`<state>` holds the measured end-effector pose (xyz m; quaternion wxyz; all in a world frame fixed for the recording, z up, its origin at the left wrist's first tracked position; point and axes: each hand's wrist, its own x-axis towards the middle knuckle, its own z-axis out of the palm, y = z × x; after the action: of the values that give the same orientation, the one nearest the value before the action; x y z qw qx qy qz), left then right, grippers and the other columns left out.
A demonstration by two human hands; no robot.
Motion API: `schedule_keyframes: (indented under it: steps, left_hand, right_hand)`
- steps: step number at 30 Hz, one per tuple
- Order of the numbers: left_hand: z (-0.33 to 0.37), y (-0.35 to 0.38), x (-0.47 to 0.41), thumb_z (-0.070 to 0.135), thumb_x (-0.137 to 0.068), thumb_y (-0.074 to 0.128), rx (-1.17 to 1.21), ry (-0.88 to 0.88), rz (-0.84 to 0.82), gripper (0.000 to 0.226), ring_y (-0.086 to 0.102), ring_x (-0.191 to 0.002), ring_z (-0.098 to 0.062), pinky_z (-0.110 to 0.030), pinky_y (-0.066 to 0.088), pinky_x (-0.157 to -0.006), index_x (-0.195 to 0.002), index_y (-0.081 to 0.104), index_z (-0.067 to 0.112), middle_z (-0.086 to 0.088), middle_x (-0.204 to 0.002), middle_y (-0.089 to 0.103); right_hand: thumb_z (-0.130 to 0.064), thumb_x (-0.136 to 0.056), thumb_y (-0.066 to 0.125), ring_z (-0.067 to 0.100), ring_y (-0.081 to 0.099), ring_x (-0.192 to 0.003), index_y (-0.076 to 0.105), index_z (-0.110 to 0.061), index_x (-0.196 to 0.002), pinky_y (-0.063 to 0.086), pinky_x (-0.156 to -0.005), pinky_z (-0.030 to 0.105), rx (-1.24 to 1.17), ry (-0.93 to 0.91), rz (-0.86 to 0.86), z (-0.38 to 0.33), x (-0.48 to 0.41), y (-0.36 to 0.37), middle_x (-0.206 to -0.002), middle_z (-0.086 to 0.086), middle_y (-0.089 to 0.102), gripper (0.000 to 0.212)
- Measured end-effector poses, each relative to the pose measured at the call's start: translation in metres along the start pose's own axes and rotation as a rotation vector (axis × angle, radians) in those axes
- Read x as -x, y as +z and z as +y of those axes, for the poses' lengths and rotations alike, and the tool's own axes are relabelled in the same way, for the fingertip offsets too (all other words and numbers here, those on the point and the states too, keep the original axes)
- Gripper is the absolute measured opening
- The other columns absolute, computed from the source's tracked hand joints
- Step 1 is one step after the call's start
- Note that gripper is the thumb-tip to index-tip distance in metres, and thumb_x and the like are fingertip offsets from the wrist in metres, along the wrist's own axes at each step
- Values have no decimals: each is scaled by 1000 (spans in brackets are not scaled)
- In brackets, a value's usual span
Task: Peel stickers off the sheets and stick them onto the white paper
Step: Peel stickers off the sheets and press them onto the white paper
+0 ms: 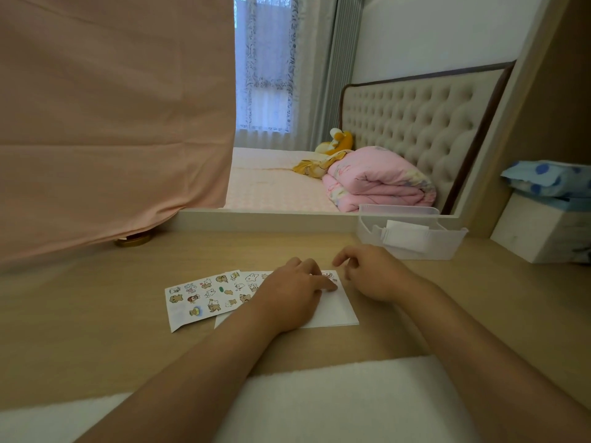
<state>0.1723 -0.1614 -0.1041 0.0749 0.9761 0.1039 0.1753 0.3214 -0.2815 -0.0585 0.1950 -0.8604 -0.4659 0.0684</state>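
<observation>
A light wooden table (pixel 96 314) is seen from above. A white sheet of paper (pixel 335 311) is laid flat near its middle. The left hand (pixel 287 295) is laid on this paper, palm down. Its fingers are kept straight and a little apart, and one fingertip (pixel 332 285) is pressed on a small cartoon sticker (pixel 329 276) near the far right corner of the paper. Nothing is gripped by this hand.

The right hand (pixel 374 273) is held just beside that same corner. Its fingers are loosely curled, and nothing is seen held in them. Whether the table is touched by it cannot be told.

A white sticker sheet with little brown and white animals (pixel 198 298) is laid at a tilt, just left of the paper and touching it. A second sticker sheet (pixel 252 279) is found right beside it, partly hidden by the left hand.

A clear plastic box (pixel 412 251) with white folded things inside is set behind the right hand. A big pink cloth (pixel 112 123) is hung on the left, and a round gold lid (pixel 132 240) is seen under its edge. A white foam strip (pixel 319 404) is laid along the near edge, under both arms. Farther back, a pink folded quilt (pixel 380 180) and a yellow soft toy (pixel 339 140) are seen on a bed (pixel 271 180).
</observation>
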Motion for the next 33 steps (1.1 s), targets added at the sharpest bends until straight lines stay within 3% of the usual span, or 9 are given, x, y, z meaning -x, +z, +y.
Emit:
schedule_keyframes:
  steps: [4, 7, 13, 17, 21, 26, 33]
  left_hand:
    - [0, 0, 1, 26, -104, 41, 9, -3, -9, 39, 46, -112, -18, -31, 42, -85, -136, 58, 42, 6, -129, 55]
    - [0, 1, 0, 28, -104, 42, 17, -5, 9, 39, 47, -107, -17, -36, 48, -85, -135, 59, 44, 7, -124, 57]
    - [0, 4, 1, 25, -102, 44, 9, -23, 36, 38, 48, -106, -17, -34, 46, -82, -134, 60, 39, 6, -116, 58]
    - [1, 4, 1, 30, -105, 40, -37, 10, 31, 39, 46, -108, -18, -30, 40, -78, -139, 55, 41, 6, -122, 55]
    - [3, 1, 0, 32, -106, 38, -121, 15, 1, 39, 48, -108, -21, -34, 46, -82, -140, 53, 44, 5, -128, 54]
    - [9, 1, -3, 26, -102, 41, -208, 33, 4, 42, 55, -105, -26, -32, 48, -82, -137, 56, 43, 2, -132, 56]
    - [-1, 6, -3, 23, -94, 56, 57, -72, 91, 25, 56, -104, -17, -34, 49, -89, -112, 73, 28, 7, -114, 67]
  right_hand:
    - [-21, -99, 45, 16, 58, -114, 70, -40, -119, 48, -92, 31, 161, -108, -13, -1, 15, 7, -126, -10, 62, 37]
    - [-27, -103, 41, 20, 57, -109, 62, -46, -131, 45, -84, 32, 324, -170, -5, 3, 22, 13, -119, -7, 55, 40]
    - [-30, -103, 41, 19, 54, -96, 57, -49, -134, 37, -71, 30, 293, -187, 56, 11, 23, 20, -104, -7, 47, 40]
    - [-33, -103, 42, 18, 54, -99, 60, -48, -132, 39, -74, 29, 249, -175, 79, 15, 22, 22, -107, -7, 50, 37]
    - [-31, -102, 43, 19, 56, -107, 58, -44, -135, 43, -80, 31, 264, -193, 78, 15, 24, 20, -117, -8, 53, 39]
    - [-32, -100, 46, 21, 57, -105, 63, -45, -131, 41, -79, 31, 298, -212, 56, 13, 25, 18, -115, -6, 53, 37]
    - [-31, -96, 50, 19, 61, -102, 70, -35, -117, 47, -84, 31, 229, -193, 145, 10, 28, 17, -115, -9, 58, 29]
